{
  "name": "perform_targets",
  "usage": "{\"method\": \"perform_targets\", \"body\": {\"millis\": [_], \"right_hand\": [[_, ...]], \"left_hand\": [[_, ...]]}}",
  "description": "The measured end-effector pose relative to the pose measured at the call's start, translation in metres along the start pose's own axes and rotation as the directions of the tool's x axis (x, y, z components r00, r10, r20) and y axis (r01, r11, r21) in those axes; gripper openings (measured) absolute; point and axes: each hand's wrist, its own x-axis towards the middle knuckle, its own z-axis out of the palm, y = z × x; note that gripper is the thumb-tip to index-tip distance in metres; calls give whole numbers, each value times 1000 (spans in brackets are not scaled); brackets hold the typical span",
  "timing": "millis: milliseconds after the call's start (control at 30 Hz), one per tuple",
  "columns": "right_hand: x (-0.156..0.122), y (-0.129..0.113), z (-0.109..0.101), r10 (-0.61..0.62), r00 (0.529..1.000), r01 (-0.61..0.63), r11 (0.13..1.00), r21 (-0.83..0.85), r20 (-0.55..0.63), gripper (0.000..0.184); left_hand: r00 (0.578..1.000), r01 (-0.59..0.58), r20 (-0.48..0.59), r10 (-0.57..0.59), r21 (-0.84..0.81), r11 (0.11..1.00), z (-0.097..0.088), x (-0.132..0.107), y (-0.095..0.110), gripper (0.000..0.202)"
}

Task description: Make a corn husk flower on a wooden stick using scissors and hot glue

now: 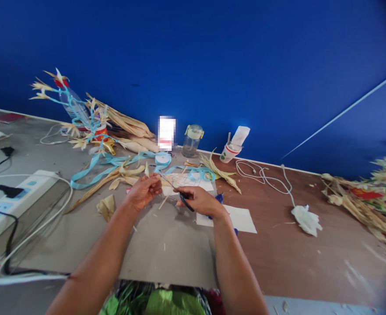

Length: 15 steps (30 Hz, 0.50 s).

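My left hand (pixel 145 190) is closed in a pinch on a small piece of pale corn husk near its fingertips. My right hand (pixel 198 200) is closed around black-handled scissors (pixel 180 192), whose blades point left toward the left hand's fingertips. Both hands hover just above a grey mat (pixel 166 245) on the brown table (pixel 294 253). Light blue ribbon (pixel 114 162) and a ribbon roll (pixel 162 158) lie just beyond the hands, among dried corn husks (pixel 127 170). Thin wooden sticks (pixel 163 202) lie under the hands.
A husk-flower arrangement in a bottle (pixel 78 109) stands at the back left. A glass jar (pixel 192 140), a paper cup (pixel 230 151), a white cable (pixel 271 179), white paper (pixel 242 218) and a crumpled tissue (pixel 306 218) lie behind and right. Power strips (pixel 12 201) sit left; husk pile (pixel 370 197) right.
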Motion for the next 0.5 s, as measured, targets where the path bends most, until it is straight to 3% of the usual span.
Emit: {"method": "perform_targets", "body": {"millis": [500], "right_hand": [[-2, -3, -1, -18, 999, 19, 1000, 8, -41, 46]], "left_hand": [[1000, 10, 11, -11, 25, 1000, 2, -2, 1, 21]]}}
